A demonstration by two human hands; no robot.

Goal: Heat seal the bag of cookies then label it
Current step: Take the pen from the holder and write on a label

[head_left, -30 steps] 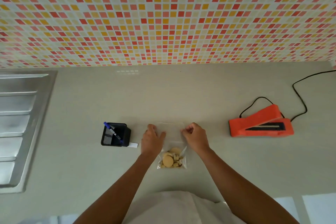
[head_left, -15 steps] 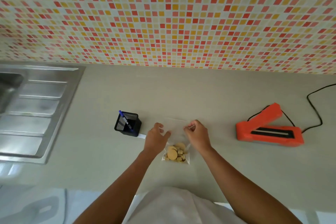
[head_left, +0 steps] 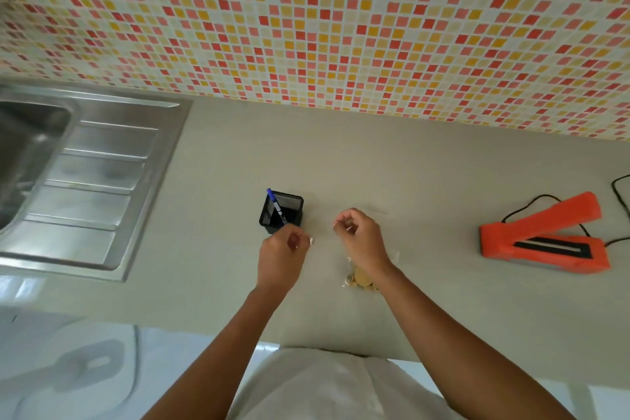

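Observation:
A clear bag of cookies (head_left: 358, 280) lies flat on the grey counter (head_left: 426, 181), and my right forearm hides most of it. My right hand (head_left: 359, 240) is over the bag's upper part, thumb and forefinger pinched at the clear plastic. My left hand (head_left: 282, 254) has its fingers curled just below a black mesh pen holder (head_left: 289, 206). A bit of the small white label (head_left: 311, 241) shows at its fingertips, but I cannot tell whether they hold it. The orange heat sealer (head_left: 531, 232) sits with its lid raised at the right, apart from both hands.
A blue pen (head_left: 274, 205) stands in the holder. A steel sink with a draining board (head_left: 85, 181) fills the left side. The sealer's black cord (head_left: 618, 193) runs off the right edge. A tiled wall backs the counter, whose front edge is near my body.
My left hand has left the bag and moved left to the label by the pen holder. My right hand stays on the bag. The camera has swung, showing more of the sink.

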